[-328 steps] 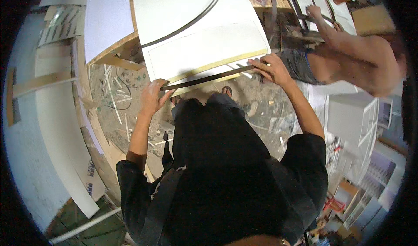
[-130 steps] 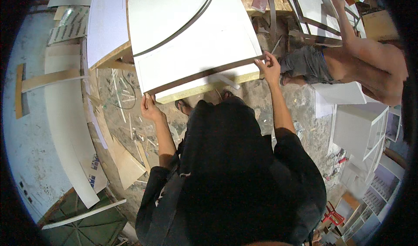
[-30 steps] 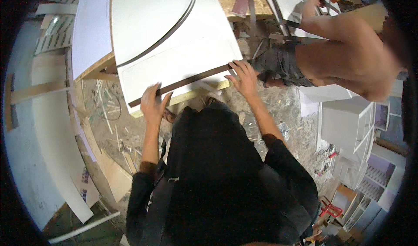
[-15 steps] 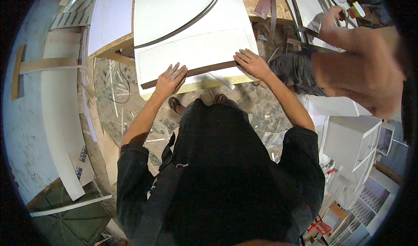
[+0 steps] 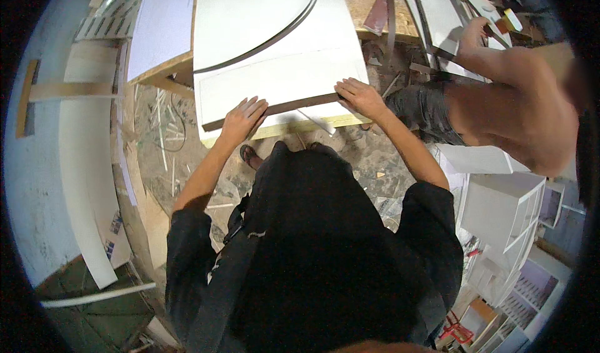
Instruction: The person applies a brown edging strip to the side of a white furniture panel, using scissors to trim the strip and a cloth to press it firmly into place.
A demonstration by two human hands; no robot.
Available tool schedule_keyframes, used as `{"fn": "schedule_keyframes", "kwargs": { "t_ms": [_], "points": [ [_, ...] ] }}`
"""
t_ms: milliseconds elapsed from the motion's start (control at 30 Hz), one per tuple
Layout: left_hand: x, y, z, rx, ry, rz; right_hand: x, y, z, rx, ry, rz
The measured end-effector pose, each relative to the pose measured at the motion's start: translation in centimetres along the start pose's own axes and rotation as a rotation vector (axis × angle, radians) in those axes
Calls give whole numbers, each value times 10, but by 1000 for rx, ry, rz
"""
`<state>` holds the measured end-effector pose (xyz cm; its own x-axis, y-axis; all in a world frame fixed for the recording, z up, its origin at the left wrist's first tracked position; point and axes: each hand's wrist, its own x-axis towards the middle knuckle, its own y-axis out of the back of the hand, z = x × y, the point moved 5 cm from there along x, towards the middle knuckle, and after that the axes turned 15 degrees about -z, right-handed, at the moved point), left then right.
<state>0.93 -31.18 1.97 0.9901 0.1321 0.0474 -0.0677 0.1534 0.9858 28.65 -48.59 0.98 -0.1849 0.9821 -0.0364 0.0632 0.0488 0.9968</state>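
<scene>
A straight dark brown strip [image 5: 300, 105] lies along the near edge of a large white board [image 5: 250, 89]. My left hand [image 5: 244, 120] rests over the strip towards its left part, fingers stretched flat onto the board. At the strip's right end, my right hand [image 5: 361, 96] lies with its fingers extended; my thumbs are hard to make out. Faint drawn lines cross the board beyond the strip. Farther off, a thin dark curved strip [image 5: 265, 45] bends across the white surface. A short white stick [image 5: 319, 122] pokes out past the board's near edge, between my hands.
Close on my right, a co-worker's arm [image 5: 494, 62] reaches towards dark strips on another bench. White cabinet boxes [image 5: 494, 206] stand at the right. Long panels [image 5: 87, 184] lean by the left wall. Offcuts and a cable [image 5: 178, 143] litter the floor below.
My hands stay on the strip with almost no movement. The view has tilted slightly, and the co-worker's hand has shifted a little.
</scene>
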Motion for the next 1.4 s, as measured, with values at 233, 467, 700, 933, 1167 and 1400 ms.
{"fn": "schedule_keyframes", "kwargs": {
  "t_ms": [233, 467, 700, 933, 1167, 1400],
  "points": [
    [-51, 28, -23, -50, 449, 75, -40, 28, 23, 280, -426, 44],
    [-97, 5, -53, -44, 439, 87, -47, -2, 30, 162, -262, 68],
    [-81, 89, -103, -278, 413, 298, -14, 93, 70, 494, -194, 178],
    [-13, 115, -172, -377, 420, 346, 36, 103, 133, 869, -332, 82],
    [-5, 129, -174, -334, 368, 418, 60, 100, 151, 708, -306, 125],
    [-2, 123, -177, -425, 405, 414, 56, 83, 161, 831, -318, 138]
  ]
}}
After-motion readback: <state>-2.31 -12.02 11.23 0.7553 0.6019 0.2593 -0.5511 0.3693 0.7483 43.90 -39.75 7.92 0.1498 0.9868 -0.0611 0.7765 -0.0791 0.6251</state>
